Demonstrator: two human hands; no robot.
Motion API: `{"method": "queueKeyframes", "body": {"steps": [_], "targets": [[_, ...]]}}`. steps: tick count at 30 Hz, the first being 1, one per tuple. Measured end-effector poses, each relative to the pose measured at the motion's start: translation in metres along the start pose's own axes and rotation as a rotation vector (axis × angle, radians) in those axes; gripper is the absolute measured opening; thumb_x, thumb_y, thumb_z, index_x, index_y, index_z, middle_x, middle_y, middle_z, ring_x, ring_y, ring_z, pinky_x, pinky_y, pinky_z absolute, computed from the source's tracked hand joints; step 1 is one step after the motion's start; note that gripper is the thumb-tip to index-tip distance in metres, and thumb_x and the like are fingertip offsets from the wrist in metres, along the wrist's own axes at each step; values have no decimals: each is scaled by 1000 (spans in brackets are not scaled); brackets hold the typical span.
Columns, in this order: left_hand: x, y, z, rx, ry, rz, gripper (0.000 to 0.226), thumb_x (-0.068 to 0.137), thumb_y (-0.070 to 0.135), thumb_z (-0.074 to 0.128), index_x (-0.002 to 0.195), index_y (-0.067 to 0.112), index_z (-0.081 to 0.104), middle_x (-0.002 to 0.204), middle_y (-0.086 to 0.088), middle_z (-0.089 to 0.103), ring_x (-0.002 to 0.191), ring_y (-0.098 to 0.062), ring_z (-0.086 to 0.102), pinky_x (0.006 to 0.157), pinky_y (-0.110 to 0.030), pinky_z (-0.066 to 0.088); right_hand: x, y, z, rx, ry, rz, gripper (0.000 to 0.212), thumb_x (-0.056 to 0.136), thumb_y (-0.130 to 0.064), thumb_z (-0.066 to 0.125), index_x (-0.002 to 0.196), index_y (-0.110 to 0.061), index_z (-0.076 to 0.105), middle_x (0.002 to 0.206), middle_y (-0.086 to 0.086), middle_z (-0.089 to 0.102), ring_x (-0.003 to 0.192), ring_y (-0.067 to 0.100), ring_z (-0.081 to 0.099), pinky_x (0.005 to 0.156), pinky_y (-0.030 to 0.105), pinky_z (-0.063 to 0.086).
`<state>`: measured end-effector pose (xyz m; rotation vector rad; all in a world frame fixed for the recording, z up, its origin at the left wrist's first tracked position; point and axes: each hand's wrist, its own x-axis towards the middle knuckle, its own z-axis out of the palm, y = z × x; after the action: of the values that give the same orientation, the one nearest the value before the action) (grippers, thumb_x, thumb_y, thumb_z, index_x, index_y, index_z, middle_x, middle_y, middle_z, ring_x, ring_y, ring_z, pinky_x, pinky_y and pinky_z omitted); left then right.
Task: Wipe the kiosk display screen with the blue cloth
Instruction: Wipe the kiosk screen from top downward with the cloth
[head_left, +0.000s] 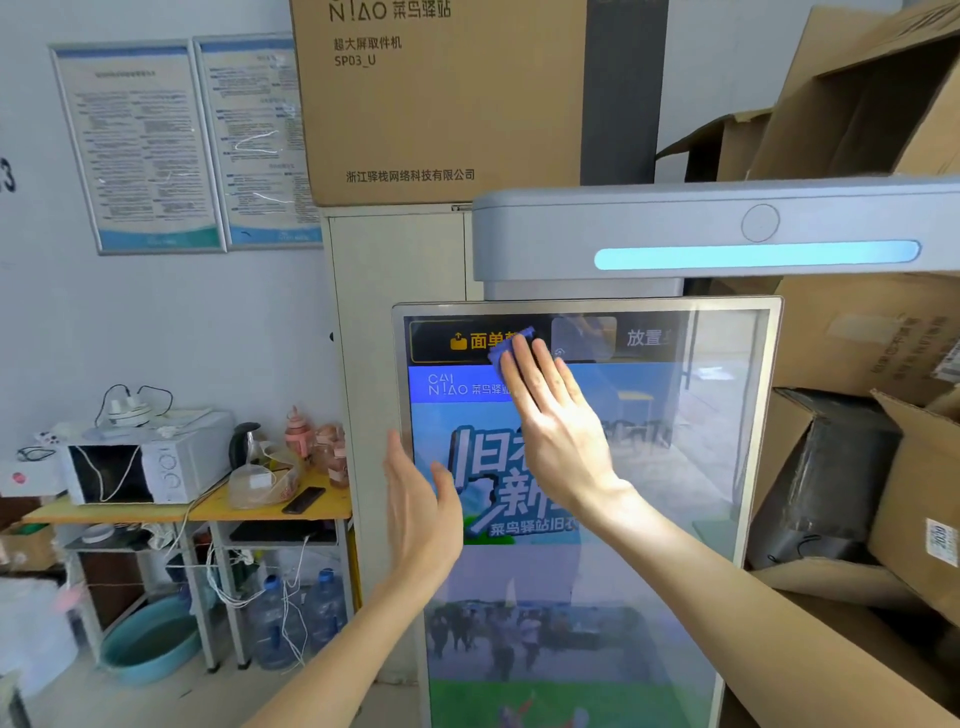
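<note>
The tall kiosk display screen (649, 493) stands upright in front of me, lit with a colourful advert and a silver frame. My right hand (556, 421) lies flat against the upper left of the glass, pressing a small blue cloth (506, 349) under its fingertips; only the cloth's top edge shows. My left hand (418, 499) rests with fingers straight on the screen's left frame edge, holding nothing.
The kiosk's grey scanner head (675, 228) with a light-blue bar overhangs the screen. Stacked cardboard boxes (883, 389) crowd the right side. A white cabinet (395, 312) stands behind; a yellow table (218, 506) with a microwave (150, 467) and a kettle is at left.
</note>
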<state>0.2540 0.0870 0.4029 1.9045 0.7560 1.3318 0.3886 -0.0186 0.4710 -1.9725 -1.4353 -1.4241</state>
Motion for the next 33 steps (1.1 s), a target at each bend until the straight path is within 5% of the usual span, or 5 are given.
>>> {"method": "queueKeyframes", "body": {"steps": [7, 12, 24, 28, 33], "targets": [[16, -5, -4, -259, -11, -291, 55, 108, 40, 19, 155, 13, 29, 161, -7, 32, 149, -23, 27, 118, -32, 18, -33, -12, 16, -45, -58, -205, 81, 81, 7, 43, 160, -6, 30, 168, 13, 26, 156, 32, 23, 126, 46, 25], [25, -6, -10, -336, 13, -493, 67, 105, 52, 13, 150, 12, 41, 155, -11, 42, 144, -30, 37, 117, -42, 26, 0, -23, 8, -1, -30, -117, 81, 79, 7, 36, 159, -4, 32, 168, 13, 26, 157, 32, 21, 128, 46, 21], [35, -17, -23, -450, -68, -508, 66, 104, 56, 10, 86, 27, 67, 89, 11, 68, 67, 6, 67, 57, -5, 46, -13, -55, 16, -10, -145, -227, 88, 79, 2, 55, 161, -8, 27, 169, 9, 21, 157, 28, 18, 127, 43, 23], [33, -22, -22, -422, -78, -521, 75, 102, 60, 9, 131, 14, 61, 134, -7, 63, 124, -23, 59, 109, -36, 41, 23, -61, 8, 25, -75, -108, 85, 80, 6, 44, 162, -6, 24, 170, 10, 17, 158, 29, 14, 129, 43, 15], [37, -26, -23, -451, -103, -543, 77, 102, 60, 7, 133, 12, 60, 136, -11, 63, 127, -27, 57, 114, -41, 38, 29, -75, 13, 24, -91, -122, 81, 84, 3, 31, 163, -5, 16, 172, 11, 10, 159, 29, 7, 129, 43, 11]]}}
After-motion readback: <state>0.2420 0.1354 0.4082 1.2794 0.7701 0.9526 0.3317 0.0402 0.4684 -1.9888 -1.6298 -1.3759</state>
